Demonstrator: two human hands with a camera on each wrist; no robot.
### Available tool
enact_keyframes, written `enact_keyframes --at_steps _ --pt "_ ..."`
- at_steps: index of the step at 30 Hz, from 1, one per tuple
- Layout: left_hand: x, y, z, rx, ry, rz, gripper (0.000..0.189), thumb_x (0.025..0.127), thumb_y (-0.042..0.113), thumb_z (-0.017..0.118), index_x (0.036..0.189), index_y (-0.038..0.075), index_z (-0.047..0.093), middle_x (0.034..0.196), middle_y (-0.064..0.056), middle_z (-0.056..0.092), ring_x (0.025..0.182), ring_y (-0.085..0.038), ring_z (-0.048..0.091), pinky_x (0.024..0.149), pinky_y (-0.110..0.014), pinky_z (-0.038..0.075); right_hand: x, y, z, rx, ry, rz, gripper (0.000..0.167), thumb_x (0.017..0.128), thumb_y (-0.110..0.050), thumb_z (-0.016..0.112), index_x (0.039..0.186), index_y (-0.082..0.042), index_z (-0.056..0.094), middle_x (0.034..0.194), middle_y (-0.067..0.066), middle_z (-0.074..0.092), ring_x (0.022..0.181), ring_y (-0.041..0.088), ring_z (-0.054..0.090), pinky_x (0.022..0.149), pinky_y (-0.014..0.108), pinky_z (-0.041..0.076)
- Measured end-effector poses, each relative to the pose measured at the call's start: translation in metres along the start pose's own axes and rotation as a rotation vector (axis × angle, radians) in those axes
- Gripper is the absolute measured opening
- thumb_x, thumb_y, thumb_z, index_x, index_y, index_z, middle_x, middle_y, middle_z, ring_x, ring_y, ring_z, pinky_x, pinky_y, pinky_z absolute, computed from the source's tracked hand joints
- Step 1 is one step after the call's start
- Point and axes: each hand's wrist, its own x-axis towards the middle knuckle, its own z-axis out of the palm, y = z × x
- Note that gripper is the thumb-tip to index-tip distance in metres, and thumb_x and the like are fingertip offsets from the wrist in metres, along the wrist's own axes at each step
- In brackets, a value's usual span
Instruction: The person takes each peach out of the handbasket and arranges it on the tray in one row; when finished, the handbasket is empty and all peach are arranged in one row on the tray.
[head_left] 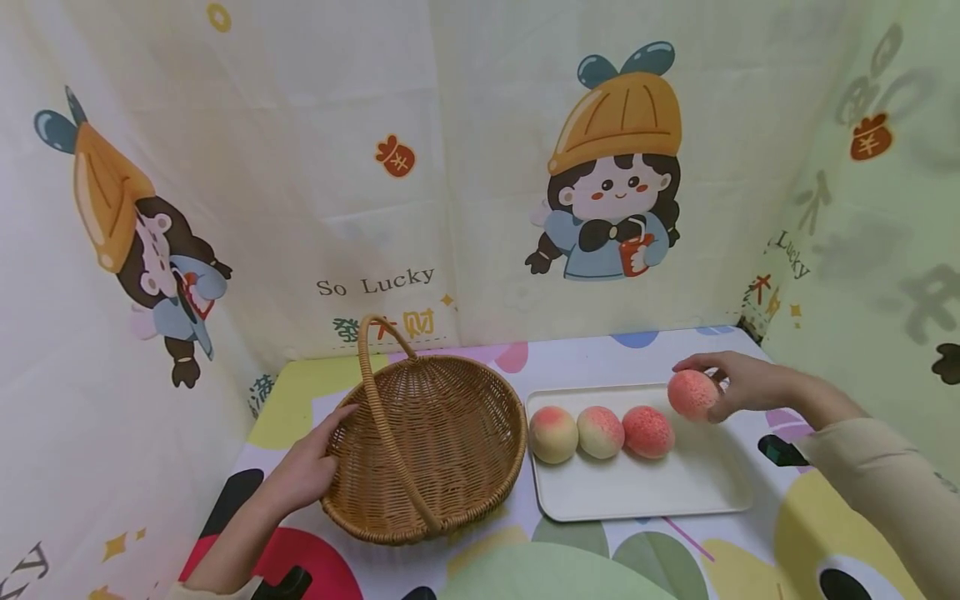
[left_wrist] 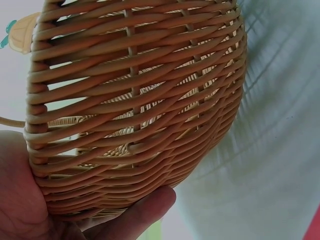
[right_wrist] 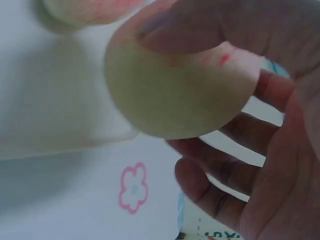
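Note:
A brown wicker basket [head_left: 442, 442] with one arched handle [head_left: 382, 417] stands left of centre, nothing visible inside it. My left hand [head_left: 303, 467] grips its left rim; in the left wrist view a finger or thumb [left_wrist: 150, 207] lies along the woven side [left_wrist: 135, 110]. My right hand [head_left: 738, 383] holds a pink peach [head_left: 692, 395] over the back right of the white tray [head_left: 645, 500]. The right wrist view shows that peach's pale underside [right_wrist: 175, 95] between thumb and fingers. Three more peaches, the left [head_left: 553, 435], middle [head_left: 601, 432] and right [head_left: 648, 432], sit in a row on the tray.
The tray stands close to the basket's right side on a table with a colourful printed cover [head_left: 570, 575]. Behind and at both sides hang pale cloth walls [head_left: 480, 208] with cartoon prints.

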Motion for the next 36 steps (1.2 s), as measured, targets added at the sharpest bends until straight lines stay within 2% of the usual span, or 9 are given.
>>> enact_keyframes --at_steps 3,6,11,19,24,29,36 --pt "-0.001 0.000 0.000 0.003 0.004 0.005 0.072 0.088 -0.011 0.039 0.156 0.009 0.032 0.157 -0.029 0.031 0.124 -0.045 0.049 0.077 -0.043 0.053 -0.001 0.006 0.007 -0.045 -0.068 0.057 0.072 0.066 -0.011 0.085 0.132 -0.007 0.058 0.126 0.012 0.058 0.100 0.029 0.054 0.075 0.038 0.050" --pt "-0.003 0.000 0.001 0.014 0.011 0.020 0.072 0.087 -0.011 0.039 0.156 0.008 0.032 0.157 -0.029 0.030 0.127 -0.046 0.048 0.080 -0.046 0.053 -0.001 0.012 0.015 -0.076 -0.087 0.065 0.067 0.063 -0.009 0.085 0.125 -0.007 0.059 0.122 0.010 0.059 0.098 0.028 0.053 0.079 0.039 0.047" --pt "-0.002 0.000 0.003 0.015 0.010 0.037 0.072 0.087 -0.012 0.041 0.156 0.007 0.032 0.157 -0.030 0.031 0.123 -0.045 0.051 0.077 -0.045 0.053 -0.002 0.022 0.026 -0.098 -0.080 0.069 0.065 0.060 -0.006 0.086 0.119 -0.008 0.058 0.122 0.011 0.058 0.101 0.028 0.054 0.084 0.043 0.047" --pt "-0.001 0.000 0.001 0.013 0.013 0.032 0.073 0.087 -0.012 0.041 0.156 0.008 0.032 0.156 -0.030 0.032 0.120 -0.044 0.052 0.073 -0.041 0.052 0.000 0.024 0.032 -0.107 -0.069 0.080 0.067 0.063 -0.012 0.090 0.121 -0.012 0.057 0.125 0.015 0.058 0.107 0.032 0.055 0.089 0.050 0.047" --pt "-0.003 0.001 0.001 0.020 0.016 0.031 0.072 0.087 -0.012 0.041 0.156 0.008 0.032 0.156 -0.030 0.032 0.121 -0.043 0.051 0.074 -0.041 0.051 0.000 0.025 0.034 -0.102 -0.049 0.057 0.070 0.063 -0.008 0.091 0.123 -0.011 0.056 0.126 0.016 0.058 0.110 0.034 0.055 0.091 0.055 0.047" --pt "-0.004 0.001 0.002 0.033 0.022 0.036 0.071 0.088 -0.012 0.041 0.156 0.007 0.033 0.157 -0.029 0.031 0.128 -0.045 0.048 0.081 -0.045 0.051 -0.001 0.026 0.038 -0.113 -0.024 0.049 0.071 0.061 -0.004 0.091 0.122 -0.009 0.055 0.125 0.017 0.060 0.110 0.035 0.055 0.090 0.054 0.048" --pt "-0.003 0.001 0.001 0.021 0.015 0.031 0.071 0.088 -0.011 0.041 0.156 0.006 0.032 0.157 -0.030 0.031 0.128 -0.048 0.047 0.079 -0.046 0.053 -0.002 0.027 0.042 -0.154 -0.004 0.033 0.069 0.060 -0.007 0.092 0.120 -0.009 0.057 0.120 0.012 0.060 0.105 0.031 0.055 0.087 0.054 0.048"
